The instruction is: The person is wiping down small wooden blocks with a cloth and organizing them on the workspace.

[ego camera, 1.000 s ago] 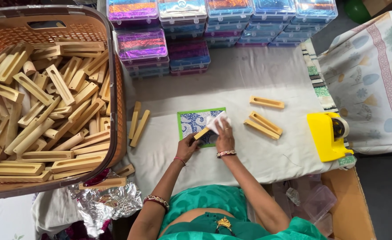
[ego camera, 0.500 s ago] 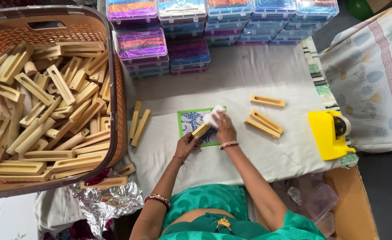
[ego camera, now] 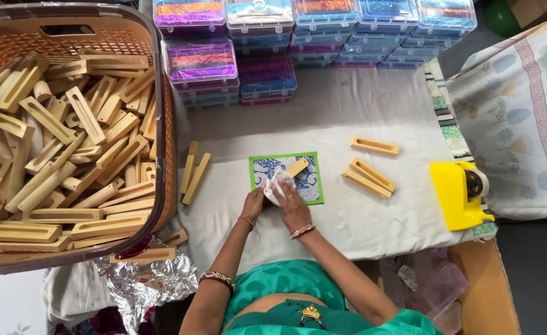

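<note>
So the wooden block (ego camera: 296, 167) is sitting slantwise on a green-edged blue patterned mat (ego camera: 311, 186) in the middle of the white cloth-covered table (ego camera: 360, 229), with its upper end poking out toward 1 o'clock. A white cloth (ego camera: 277, 185) is bunched over its lower end. The right hand (ego camera: 294, 208) is gripping that cloth, fingers curled around it and pressing it onto the block. The left hand (ego camera: 253, 203) is closing in at the block's lower end from 8 o'clock; it looks like it's pinching the end, but the cloth is covering the contact so I can't tell for sure.

Moving outward: at 3 o'clock from the mat, three finished slotted blocks (ego camera: 368, 175) are lying well apart from it, one alone up top and two side by side below. At 9 o'clock a pair of sticks (ego camera: 193, 175) is lying just beside the big brown basket (ego camera: 162, 155), which is heaping with more slotted wooden pieces (ego camera: 69, 161). Stacks of clear plastic boxes (ego camera: 267, 37) are running along 12 o'clock. A yellow tape dispenser (ego camera: 456, 195) is sitting far out at 3 o'clock, at the table edge. Crumpled foil (ego camera: 149, 282) is hanging at 7 o'clock.
</note>
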